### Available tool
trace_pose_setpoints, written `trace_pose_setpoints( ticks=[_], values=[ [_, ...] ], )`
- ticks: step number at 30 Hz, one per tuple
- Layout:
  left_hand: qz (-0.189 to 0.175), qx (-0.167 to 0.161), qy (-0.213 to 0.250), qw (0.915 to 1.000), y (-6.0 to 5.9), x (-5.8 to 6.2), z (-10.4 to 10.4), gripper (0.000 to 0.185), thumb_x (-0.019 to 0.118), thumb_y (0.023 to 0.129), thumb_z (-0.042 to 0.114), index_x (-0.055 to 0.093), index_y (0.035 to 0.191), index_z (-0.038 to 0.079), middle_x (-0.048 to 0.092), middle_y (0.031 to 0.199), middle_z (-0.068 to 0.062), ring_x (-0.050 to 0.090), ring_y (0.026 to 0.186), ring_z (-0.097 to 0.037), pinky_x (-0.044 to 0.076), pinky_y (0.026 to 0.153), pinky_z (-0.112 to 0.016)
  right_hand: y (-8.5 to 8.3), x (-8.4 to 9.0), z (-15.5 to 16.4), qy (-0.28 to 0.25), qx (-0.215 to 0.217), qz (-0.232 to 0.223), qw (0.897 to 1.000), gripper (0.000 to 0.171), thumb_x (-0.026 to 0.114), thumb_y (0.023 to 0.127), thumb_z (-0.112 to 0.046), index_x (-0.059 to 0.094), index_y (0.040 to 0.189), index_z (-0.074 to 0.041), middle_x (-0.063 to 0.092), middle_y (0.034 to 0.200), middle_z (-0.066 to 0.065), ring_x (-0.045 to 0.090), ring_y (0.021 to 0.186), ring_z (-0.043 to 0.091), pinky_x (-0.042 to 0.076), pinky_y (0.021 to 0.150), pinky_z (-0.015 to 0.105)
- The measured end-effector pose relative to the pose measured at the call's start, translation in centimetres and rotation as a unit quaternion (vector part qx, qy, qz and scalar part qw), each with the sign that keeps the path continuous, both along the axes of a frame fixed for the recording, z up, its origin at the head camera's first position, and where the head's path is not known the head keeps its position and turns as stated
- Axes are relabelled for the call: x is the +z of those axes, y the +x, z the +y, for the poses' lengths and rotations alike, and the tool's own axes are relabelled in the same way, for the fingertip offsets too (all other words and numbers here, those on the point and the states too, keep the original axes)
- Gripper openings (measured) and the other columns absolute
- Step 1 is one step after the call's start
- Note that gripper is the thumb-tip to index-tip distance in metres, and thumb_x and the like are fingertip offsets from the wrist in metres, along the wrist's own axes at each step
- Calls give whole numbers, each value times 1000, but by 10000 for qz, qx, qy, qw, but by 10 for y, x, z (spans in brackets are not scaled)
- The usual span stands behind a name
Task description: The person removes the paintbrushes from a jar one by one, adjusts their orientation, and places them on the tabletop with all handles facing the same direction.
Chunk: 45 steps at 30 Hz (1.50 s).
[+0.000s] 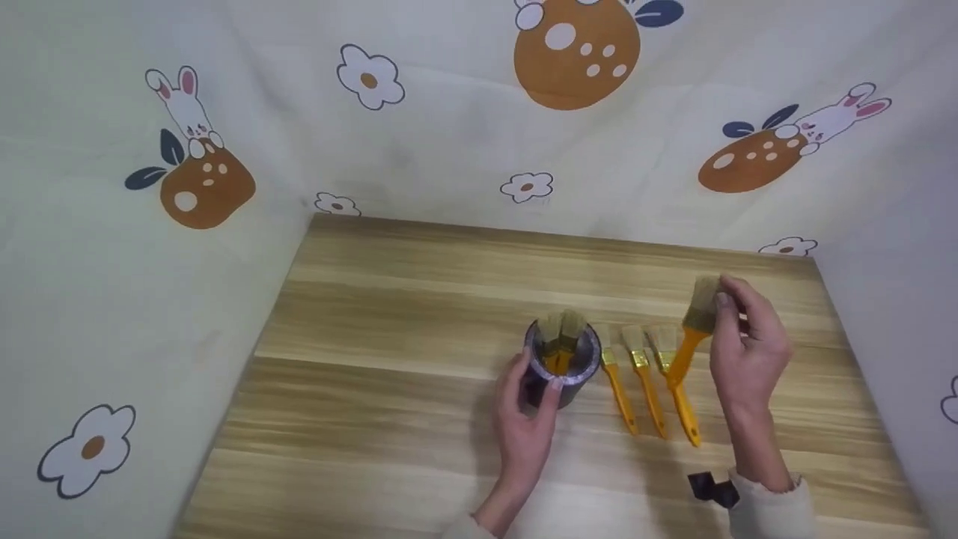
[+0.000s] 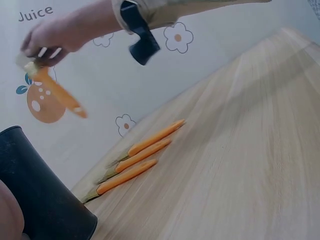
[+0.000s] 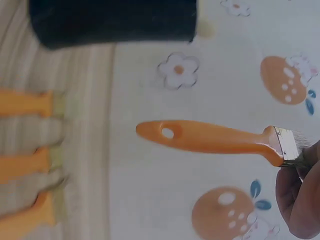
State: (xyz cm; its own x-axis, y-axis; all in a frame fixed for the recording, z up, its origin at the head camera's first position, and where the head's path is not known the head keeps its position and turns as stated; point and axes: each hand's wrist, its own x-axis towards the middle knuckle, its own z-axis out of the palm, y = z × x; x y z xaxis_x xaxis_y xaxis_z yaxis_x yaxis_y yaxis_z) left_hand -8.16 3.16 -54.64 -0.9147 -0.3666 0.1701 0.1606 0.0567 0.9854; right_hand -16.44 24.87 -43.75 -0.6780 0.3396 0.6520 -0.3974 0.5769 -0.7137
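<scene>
One brush in the air, three on the table beside the cup.

I see my right hand (image 1: 748,352) pinching a brush (image 1: 692,337) by its bristle end, lifted right of the cup (image 1: 561,363). My left hand (image 1: 528,423) curls around this cup, which holds more brushes. Three brushes (image 1: 647,382) lie flat on the table (image 1: 374,389), between cup and right hand.

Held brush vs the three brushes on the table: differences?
The held brush hangs off the table, pinched at its bristle end by the right hand; the three table brushes lie flat and untouched. The held brush hangs alone; the three lie side by side. All have orange handles and pale bristles.
</scene>
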Motion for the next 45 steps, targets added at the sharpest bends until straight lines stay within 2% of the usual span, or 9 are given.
trace_pose_setpoints(
  ticks=[3,9,18,23,28,32,38,42,45],
  values=[
    [-21,33,-18,10000,3,8,0,54,71,87,17,51,137,17,50,141,-1,49,129,-22,40,109,-45,-4,-23,22,554,-362,-149,9977,20,61,93,-3,73,109,-5,72,104,12,59,88,-2,44,65,5],
    [-74,86,-63,9999,10,25,1,52,71,86,11,53,134,8,53,139,-8,51,127,-26,42,107,-45,-13,-69,57,866,-708,-557,9922,19,60,93,-2,72,107,-2,72,101,14,51,80,-10,37,64,1],
    [14,124,-91,9999,-2,1,0,54,71,87,27,51,137,25,50,142,4,49,129,-18,40,109,-42,-25,-96,74,1259,-628,-1613,9768,15,61,93,-7,72,102,-7,72,93,9,49,76,-5,38,67,15],
    [208,166,-155,9995,-2,-2,-1,53,70,88,33,51,137,25,51,140,4,49,128,-19,40,109,-44,-31,-103,77,1583,-511,-2563,9522,19,57,97,-19,71,108,-13,70,89,8,55,74,17,41,59,34],
    [239,203,-184,9993,-1,-1,0,53,71,87,33,52,137,26,52,138,4,51,125,-18,42,107,-43,-36,-111,84,1936,-253,-3493,9164,24,52,98,-24,66,114,-13,66,89,11,56,72,25,38,52,34],
    [284,217,-144,9993,-1,-1,1,53,72,86,32,53,135,25,53,137,4,52,124,-18,43,107,-43,-37,-118,90,1885,-244,-3882,9018,31,51,97,-21,60,125,-9,66,96,15,58,77,28,41,56,36],
    [452,246,-247,9984,-1,-2,2,53,72,87,28,53,136,21,53,137,1,53,123,-19,44,106,-42,-35,-117,91,1475,-320,-3978,9050,55,46,98,-26,35,147,-5,61,117,26,59,100,40,47,77,57],
    [573,257,-300,9976,-2,-4,2,53,72,87,26,53,136,20,54,136,0,53,122,-20,44,105,-43,-32,-108,82,949,-219,-3711,9235,63,42,99,-34,23,152,-5,50,129,31,52,112,46,43,86,64],
    [509,258,-295,9979,-1,-4,2,53,72,87,27,53,136,21,53,137,1,53,123,-20,44,106,-43,-30,-98,68,451,-2,-3416,9388,62,44,100,-38,27,151,-8,51,131,28,55,113,41,47,90,55]
  ],
)
